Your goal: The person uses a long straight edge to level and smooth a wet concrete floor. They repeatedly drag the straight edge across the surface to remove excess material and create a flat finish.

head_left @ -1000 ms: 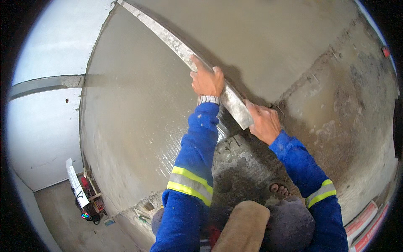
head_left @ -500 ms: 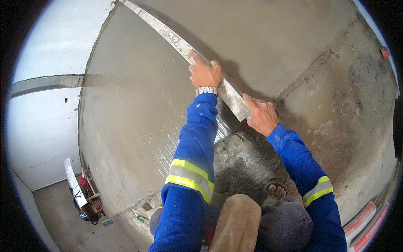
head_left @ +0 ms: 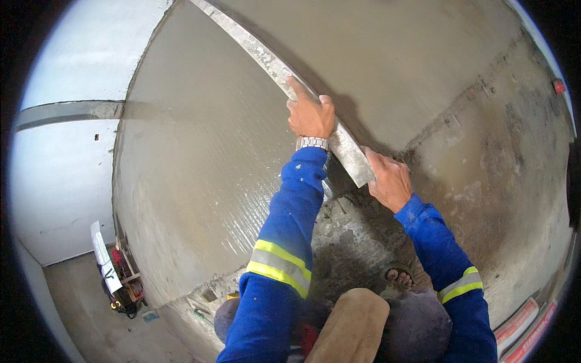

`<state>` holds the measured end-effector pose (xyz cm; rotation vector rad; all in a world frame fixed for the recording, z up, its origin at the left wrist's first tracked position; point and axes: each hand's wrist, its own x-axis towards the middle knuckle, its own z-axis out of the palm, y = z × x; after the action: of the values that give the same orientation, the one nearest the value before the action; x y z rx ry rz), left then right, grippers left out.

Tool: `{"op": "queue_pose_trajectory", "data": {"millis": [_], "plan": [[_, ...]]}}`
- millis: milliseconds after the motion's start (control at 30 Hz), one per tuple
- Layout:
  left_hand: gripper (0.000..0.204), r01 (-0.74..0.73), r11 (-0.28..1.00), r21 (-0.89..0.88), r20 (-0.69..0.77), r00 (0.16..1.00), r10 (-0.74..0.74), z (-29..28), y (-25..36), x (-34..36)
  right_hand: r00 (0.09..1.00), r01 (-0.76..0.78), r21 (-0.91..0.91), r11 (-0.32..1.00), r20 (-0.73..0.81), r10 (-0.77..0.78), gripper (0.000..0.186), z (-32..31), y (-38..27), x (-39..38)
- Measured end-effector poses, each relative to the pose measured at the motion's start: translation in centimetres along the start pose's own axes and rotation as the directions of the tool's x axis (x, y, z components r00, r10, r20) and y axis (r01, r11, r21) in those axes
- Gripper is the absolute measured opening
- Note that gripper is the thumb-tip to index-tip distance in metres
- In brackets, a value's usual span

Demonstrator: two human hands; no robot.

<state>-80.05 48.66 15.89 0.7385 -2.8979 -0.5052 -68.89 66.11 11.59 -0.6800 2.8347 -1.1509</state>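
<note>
We note one long, pale metal bar (head_left: pixel 264 55), spattered, lying aslant on the grey wet surface (head_left: pixel 193 151); its far end runs out toward the upper edge of our view, its near end sits right of centre.

Left hand (head_left: pixel 311 115): gripping the bar a little way up from the near end, index finger laid along the metal. Metal-link watch (head_left: pixel 313 143) at that wrist. Right hand (head_left: pixel 390 179): closed on the bar's near end, fingertips at its edge; how far the fingers reach beneath it we cannot tell.

Both arms in blue sleeves (head_left: pixel 292 202), each with a yellow-and-grey band (head_left: pixel 279 266). Between the forearms we find a foot in a sandal (head_left: pixel 400 277) on rough, dark ground (head_left: pixel 351 242).

To the left we see a white wall (head_left: pixel 66 181) crossed by a grey strip (head_left: pixel 69 113). Below it, a pile of gear (head_left: pixel 124 278) with a light, flat strip (head_left: pixel 105 260) leaning over it. Lower right: red-and-white packages (head_left: pixel 517 323), side by side. Ridged streaks shine just beside the left sleeve.
</note>
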Motion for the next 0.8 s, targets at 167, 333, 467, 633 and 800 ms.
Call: {"op": "queue_pose_trajectory", "data": {"millis": [167, 333, 467, 633, 800], "plan": [[0.089, -0.007, 1.000, -0.016, -0.002, 1.000, 0.007, 0.1, 0.6, 1.1, 0.999, 0.038, -0.019, 0.999, -0.004, -0.038, 0.056, 0.0, 0.5, 1.3], [0.084, 0.000, 1.000, 0.029, -0.029, 1.000, 0.001, -0.2, -1.3, 2.9, 0.997, 0.071, -0.022, 0.997, 0.015, -0.070, 0.052, 1.3, -0.4, 2.4], [0.081, -0.009, 0.999, 0.038, -0.075, 0.997, 0.011, -3.4, -3.2, 3.5, 0.978, 0.196, 0.142, 0.970, -0.095, -0.183, 0.049, 1.9, -3.6, 3.3], [0.077, -0.054, 0.999, -0.001, -0.104, 0.993, 0.053, -9.7, -6.7, 4.6, 0.956, 0.285, 0.221, 0.933, 0.005, -0.294, 0.056, 1.9, -9.7, 5.0], [0.077, -0.025, 0.999, 0.036, -0.103, 0.994, 0.029, -10.5, -9.2, 2.6, 0.927, 0.361, 0.313, 0.878, -0.020, -0.374, 0.062, 4.7, -10.3, 3.4]]}}
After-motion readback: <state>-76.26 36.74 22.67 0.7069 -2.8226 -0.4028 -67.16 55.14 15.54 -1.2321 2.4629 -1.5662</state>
